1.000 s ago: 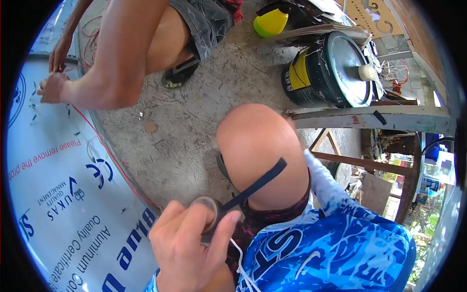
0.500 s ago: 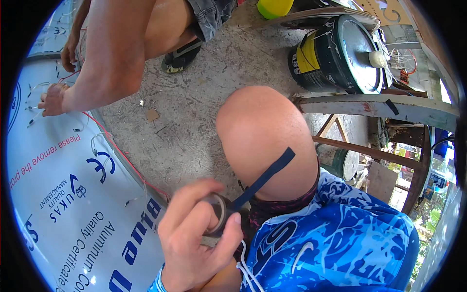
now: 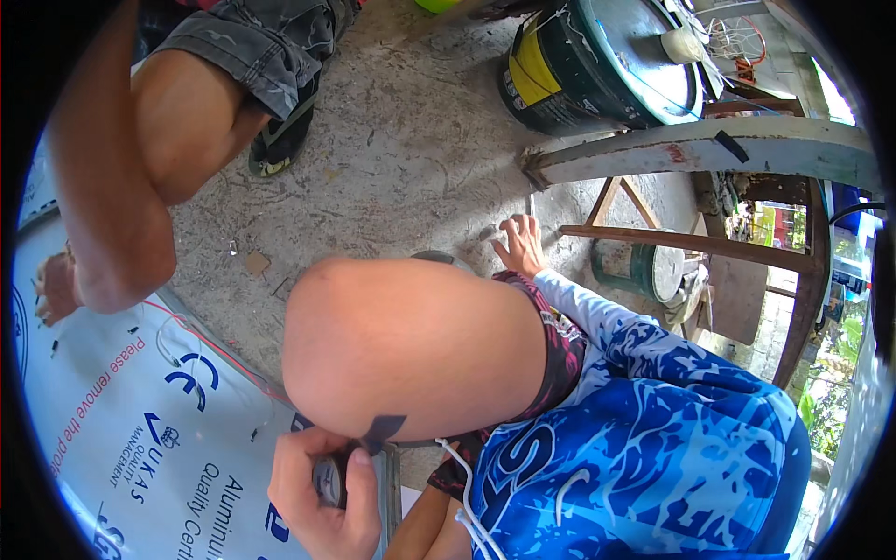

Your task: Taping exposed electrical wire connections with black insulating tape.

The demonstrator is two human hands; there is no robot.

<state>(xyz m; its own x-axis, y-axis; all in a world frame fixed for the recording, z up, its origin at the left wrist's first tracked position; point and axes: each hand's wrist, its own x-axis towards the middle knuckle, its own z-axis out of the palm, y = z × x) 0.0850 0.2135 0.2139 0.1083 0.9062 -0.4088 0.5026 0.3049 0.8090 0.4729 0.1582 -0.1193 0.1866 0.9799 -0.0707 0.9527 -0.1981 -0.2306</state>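
Left hand (image 3: 322, 485) gripped the tape roll (image 3: 329, 481) near the knee, a short black strip (image 3: 383, 431) pulled out, not yet cut. Right hand (image 3: 521, 245) lay open on the floor (image 3: 401, 159).

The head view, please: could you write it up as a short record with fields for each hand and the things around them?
left hand: left hand grips a roll of dark tape, a short strip pulled out against the bent knee
right hand: right hand reaches forward, fingers spread on the concrete floor
beside left hand: white film-covered sheet with blue print
other person: crouched at upper left, one hand on the sheet
ahead: dark paint bucket, rusty metal frame
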